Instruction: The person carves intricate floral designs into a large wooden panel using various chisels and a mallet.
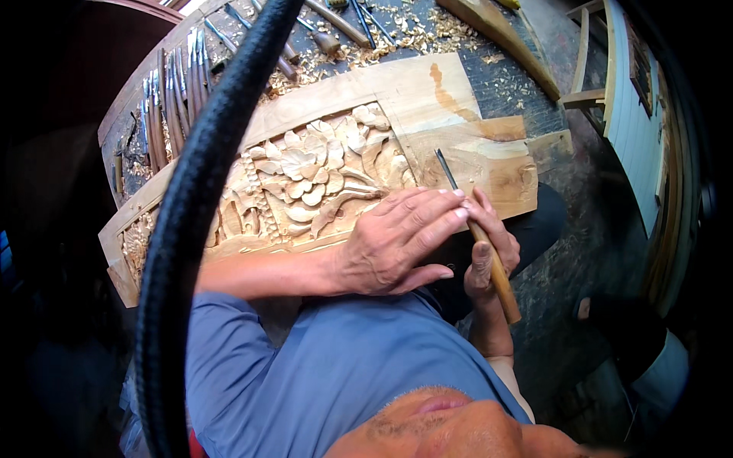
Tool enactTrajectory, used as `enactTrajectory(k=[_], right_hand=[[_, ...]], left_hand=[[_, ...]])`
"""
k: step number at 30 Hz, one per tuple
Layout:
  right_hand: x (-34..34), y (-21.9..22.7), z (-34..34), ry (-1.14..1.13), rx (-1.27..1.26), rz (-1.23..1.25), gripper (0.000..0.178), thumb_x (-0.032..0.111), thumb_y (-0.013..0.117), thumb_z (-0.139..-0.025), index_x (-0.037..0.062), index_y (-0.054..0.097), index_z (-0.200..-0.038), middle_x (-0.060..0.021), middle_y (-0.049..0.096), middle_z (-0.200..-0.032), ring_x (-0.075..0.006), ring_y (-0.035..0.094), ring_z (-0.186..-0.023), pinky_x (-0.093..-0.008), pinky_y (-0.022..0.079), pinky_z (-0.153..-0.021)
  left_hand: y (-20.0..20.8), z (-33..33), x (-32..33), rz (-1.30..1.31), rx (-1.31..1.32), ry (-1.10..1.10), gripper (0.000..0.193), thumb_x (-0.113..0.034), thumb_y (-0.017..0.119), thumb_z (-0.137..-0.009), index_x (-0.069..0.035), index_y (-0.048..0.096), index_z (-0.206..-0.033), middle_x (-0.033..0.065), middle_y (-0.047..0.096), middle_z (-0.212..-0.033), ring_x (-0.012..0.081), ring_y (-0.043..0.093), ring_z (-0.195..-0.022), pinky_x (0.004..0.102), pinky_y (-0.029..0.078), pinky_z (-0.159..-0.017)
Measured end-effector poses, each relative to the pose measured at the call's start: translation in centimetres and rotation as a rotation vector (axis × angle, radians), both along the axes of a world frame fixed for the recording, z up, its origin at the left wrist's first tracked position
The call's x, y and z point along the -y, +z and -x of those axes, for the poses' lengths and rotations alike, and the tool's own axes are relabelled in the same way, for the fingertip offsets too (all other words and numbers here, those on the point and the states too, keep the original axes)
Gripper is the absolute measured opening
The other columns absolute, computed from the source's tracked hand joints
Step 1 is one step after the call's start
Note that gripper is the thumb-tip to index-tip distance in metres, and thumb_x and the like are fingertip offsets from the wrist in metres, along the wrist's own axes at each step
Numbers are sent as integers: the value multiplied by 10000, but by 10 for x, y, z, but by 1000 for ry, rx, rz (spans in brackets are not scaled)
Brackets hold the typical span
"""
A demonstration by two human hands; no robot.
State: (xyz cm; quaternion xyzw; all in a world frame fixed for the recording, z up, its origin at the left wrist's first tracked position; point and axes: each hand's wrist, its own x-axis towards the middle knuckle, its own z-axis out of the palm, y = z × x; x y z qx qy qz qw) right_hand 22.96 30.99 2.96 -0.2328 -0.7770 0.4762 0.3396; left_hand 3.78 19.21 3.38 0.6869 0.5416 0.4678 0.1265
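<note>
The right hand (504,241) clasps a chisel (496,269) aimed at eleven o'clock; the carved panel (313,172) lies toward ten, nearer the flat, outstretched left hand (393,243).

A chisel (498,275) with a wooden handle was held in the right hand (500,243), its blade pointed away from the body. The left hand (393,240) was stretched over the near edge of a wooden panel (313,164), its fingertips brought to the handle. Flowers and leaves were carved there (a beaded strip (262,200) was included). Beyond, tools (162,84) and shavings (412,34) were spread on the surface (485,76).
</note>
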Motion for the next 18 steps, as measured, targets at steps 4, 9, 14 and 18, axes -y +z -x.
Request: enactTrajectory(k=[4,9,14,18], right_hand=[[11,12,-4,-24,157,-47,426,132,583,-993,-122,691,-1317,-249,783,-1192,-434,773,-1127,-640,487,-1166],[23,23,-4,-19,234,-26,454,139,609,-976,-159,672,-1313,-269,778,-1180,-424,786,-1066,-656,507,-1146],[25,26,-3,7,245,-15,439,136,621,-973,-145,682,-1305,-255,786,-1153,-388,797,-995,-661,498,-1155],[22,29,-4,28,256,3,431,127,627,-967,-129,688,-1309,-247,789,-1140,-363,799,-968,-658,494,-1159]], left_hand=[[-10,-5,7,63,8,-29,824,-405,836,-947,50,498,-1544,324,573,-1539,491,600,-1415,566,509,-1167],[-8,-7,9,151,-19,-1,825,-408,828,-951,49,507,-1559,334,556,-1559,496,583,-1434,582,474,-1200],[-4,-6,12,207,-127,60,753,-468,792,-967,24,598,-1503,288,619,-1520,447,609,-1425,578,448,-1225],[-1,-5,12,232,-192,93,715,-503,764,-980,1,643,-1473,242,660,-1498,408,623,-1424,567,439,-1234]])
